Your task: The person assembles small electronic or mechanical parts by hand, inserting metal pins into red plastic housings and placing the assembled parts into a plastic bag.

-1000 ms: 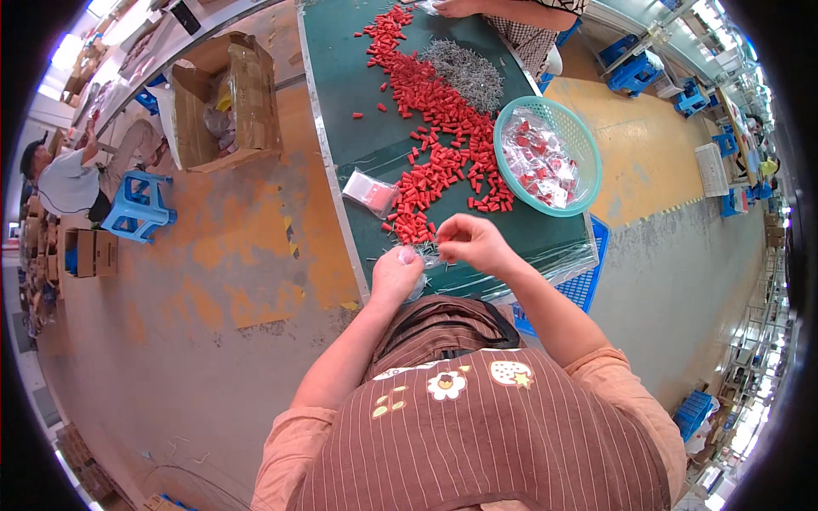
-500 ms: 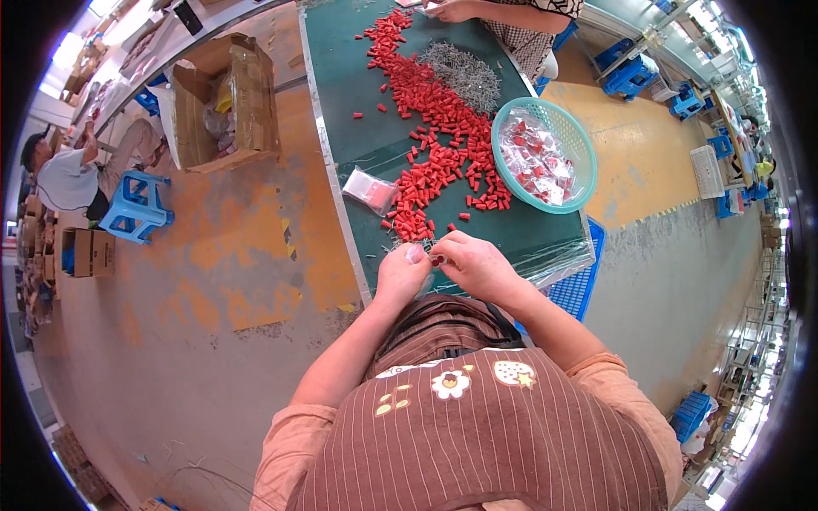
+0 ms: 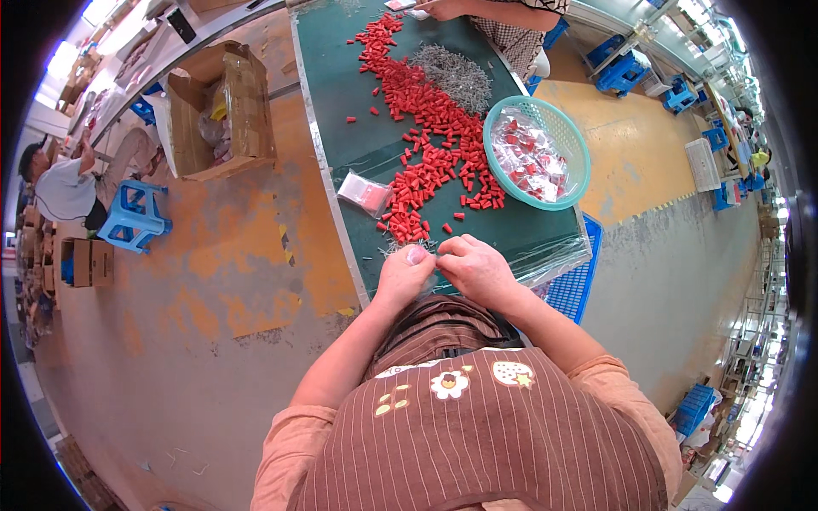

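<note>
At the near edge of the green-topped table (image 3: 528, 236), my left hand (image 3: 404, 272) and my right hand (image 3: 480, 272) meet with fingers pinched together. What they hold is hidden by the fingers. Just beyond them spreads a long heap of small red plastic plugs (image 3: 434, 175), with a few loose silvery screws (image 3: 392, 248) by my left fingers. A bigger pile of grey metal screws (image 3: 452, 77) lies against the heap farther back. Left of the plugs is a pack of clear plastic bags (image 3: 365, 194). A round turquoise basket (image 3: 581, 157) on the right holds several filled clear packets (image 3: 528, 157).
Across the table, another person's hand (image 3: 441, 8) is near small packets. A blue plastic crate (image 3: 588, 264) sits below the table's right side. To the left are an open cardboard box (image 3: 251, 111), a blue stool (image 3: 135, 217) and a seated person (image 3: 64, 187).
My fingers have closed nearer together, and the small dark red piece seen at my right fingertips is now hidden. The view has shifted slightly; the heaps and basket look unchanged.
</note>
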Available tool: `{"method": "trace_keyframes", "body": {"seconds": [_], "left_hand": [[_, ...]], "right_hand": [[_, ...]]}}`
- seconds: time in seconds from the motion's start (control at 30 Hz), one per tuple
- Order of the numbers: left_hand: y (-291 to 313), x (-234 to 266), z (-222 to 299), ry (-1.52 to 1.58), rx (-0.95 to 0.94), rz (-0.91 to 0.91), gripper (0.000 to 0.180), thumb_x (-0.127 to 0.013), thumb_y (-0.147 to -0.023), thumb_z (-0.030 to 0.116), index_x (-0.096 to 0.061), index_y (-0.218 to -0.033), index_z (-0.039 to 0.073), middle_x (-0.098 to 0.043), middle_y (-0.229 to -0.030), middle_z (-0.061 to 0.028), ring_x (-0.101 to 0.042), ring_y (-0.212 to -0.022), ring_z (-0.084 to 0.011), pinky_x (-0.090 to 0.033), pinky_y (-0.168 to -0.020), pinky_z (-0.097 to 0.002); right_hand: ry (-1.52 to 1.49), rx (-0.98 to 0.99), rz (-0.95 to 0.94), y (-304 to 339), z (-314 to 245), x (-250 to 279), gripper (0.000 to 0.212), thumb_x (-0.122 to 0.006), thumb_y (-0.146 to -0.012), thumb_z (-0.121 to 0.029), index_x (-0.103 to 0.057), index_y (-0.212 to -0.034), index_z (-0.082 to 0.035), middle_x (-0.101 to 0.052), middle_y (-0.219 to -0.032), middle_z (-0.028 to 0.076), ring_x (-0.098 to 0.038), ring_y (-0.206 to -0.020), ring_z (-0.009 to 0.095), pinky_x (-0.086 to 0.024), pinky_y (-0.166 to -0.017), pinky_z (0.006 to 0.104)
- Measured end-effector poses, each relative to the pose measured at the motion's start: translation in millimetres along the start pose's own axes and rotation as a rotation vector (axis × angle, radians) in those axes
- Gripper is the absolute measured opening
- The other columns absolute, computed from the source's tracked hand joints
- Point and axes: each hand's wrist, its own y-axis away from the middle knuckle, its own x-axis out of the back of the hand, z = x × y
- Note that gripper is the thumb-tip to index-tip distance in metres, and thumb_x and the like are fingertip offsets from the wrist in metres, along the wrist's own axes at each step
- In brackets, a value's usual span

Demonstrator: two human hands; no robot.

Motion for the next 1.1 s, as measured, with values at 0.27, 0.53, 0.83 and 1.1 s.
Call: {"method": "trace_keyframes", "body": {"seconds": [0.27,0.53,0.83,1.1], "left_hand": [[8,1,8,0.349,-0.097,-0.110,0.005,-0.065,-0.083,0.008,-0.065,-0.085,0.003,-0.061,-0.077,0.0038,-0.052,-0.069,-0.0026,-0.042,-0.061,-0.0195],[13,-3,17,0.558,-0.044,-0.105,0.004,-0.065,-0.083,0.006,-0.063,-0.086,0.004,-0.056,-0.074,0.0054,-0.047,-0.065,-0.0014,-0.039,-0.057,-0.0179],[13,-3,16,0.523,-0.057,-0.127,0.005,-0.066,-0.083,0.007,-0.062,-0.087,0.005,-0.056,-0.075,0.0048,-0.047,-0.064,-0.0027,-0.038,-0.056,-0.0184],[10,-10,15,0.394,-0.157,-0.124,0.007,-0.066,-0.083,0.009,-0.063,-0.088,0.005,-0.056,-0.076,0.0055,-0.047,-0.064,-0.0023,-0.038,-0.055,-0.0182]], "right_hand": [[-0.546,-0.358,0.067,6,3,13,0.011,-0.065,-0.078,-0.004,-0.062,-0.088,-0.002,-0.061,-0.083,0.005,-0.059,-0.077,0.017,-0.048,-0.069,0.0274],[-0.856,-0.584,0.225,12,8,6,0.016,-0.061,-0.080,-0.001,-0.060,-0.096,0.000,-0.062,-0.085,0.003,-0.059,-0.080,0.008,-0.048,-0.073,0.0235],[-0.828,-0.548,0.218,15,10,1,0.022,-0.063,-0.079,-0.002,-0.058,-0.100,-0.002,-0.060,-0.081,0.001,-0.057,-0.077,0.007,-0.047,-0.072,0.0222],[-0.829,-0.532,0.234,13,3,-1,0.023,-0.064,-0.078,-0.002,-0.058,-0.101,-0.003,-0.060,-0.081,0.002,-0.058,-0.075,0.008,-0.047,-0.071,0.0238]]}}
